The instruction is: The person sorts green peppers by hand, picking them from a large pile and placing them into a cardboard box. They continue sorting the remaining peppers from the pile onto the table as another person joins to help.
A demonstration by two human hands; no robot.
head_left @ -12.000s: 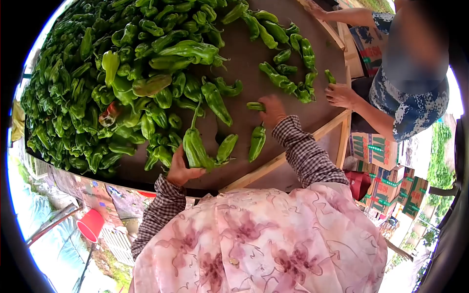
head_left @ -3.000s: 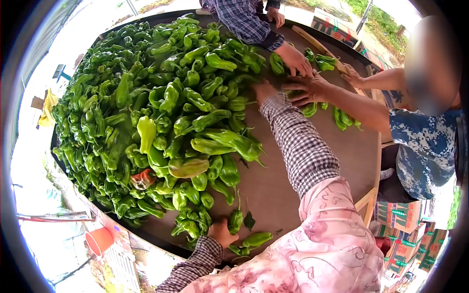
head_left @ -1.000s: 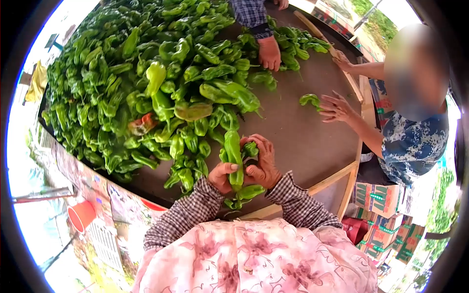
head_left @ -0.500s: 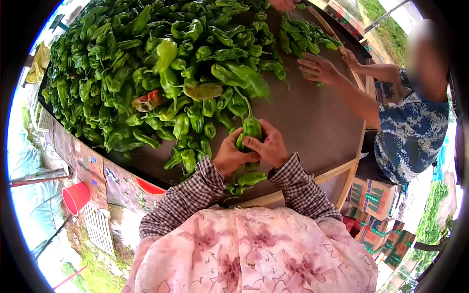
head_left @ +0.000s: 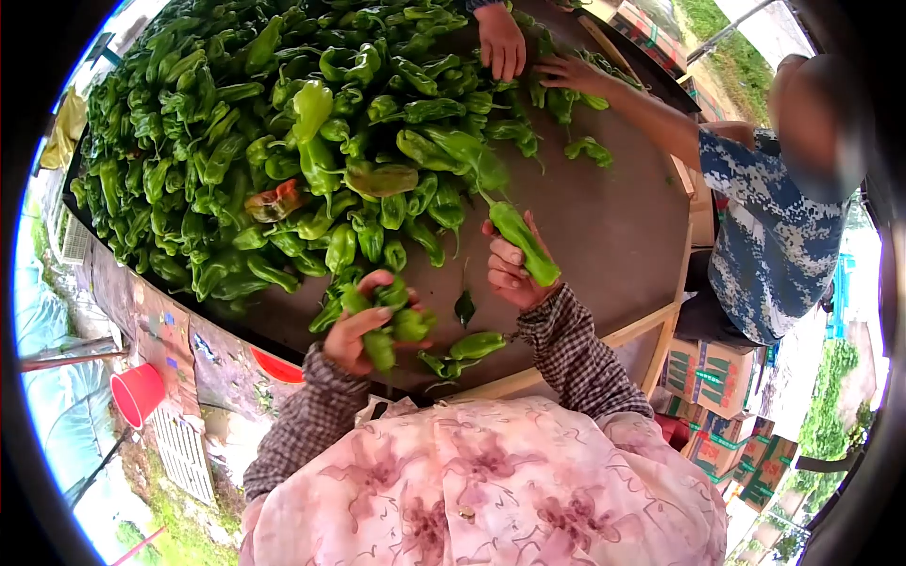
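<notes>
My right hand (head_left: 514, 275) grips one long green pepper (head_left: 525, 243) that slants across its fingers, above the brown tabletop (head_left: 595, 255). Lower on the left, my left hand (head_left: 351, 335) is closed around several green peppers (head_left: 396, 325), somewhat blurred. Just beneath my hands, near the table's front edge, lie a few loose peppers (head_left: 477, 346). A small dark leaf (head_left: 464, 307) rests between my two hands. The big heap of green peppers (head_left: 217, 141) fills the left and far side, with a reddish pepper (head_left: 275, 201) in it.
A co-worker in a camouflage shirt (head_left: 774, 245) reaches over the table from the right. Another person's hand (head_left: 501, 42) touches peppers at the far side. A wooden rail (head_left: 642, 325) borders the table. Cardboard boxes (head_left: 710, 375) are stacked right; a red bucket (head_left: 138, 394) stands left.
My hands have moved apart: the left went left and down with several peppers, the right slightly right with one long pepper. The co-worker's arm and the other hand shifted at the far peppers.
</notes>
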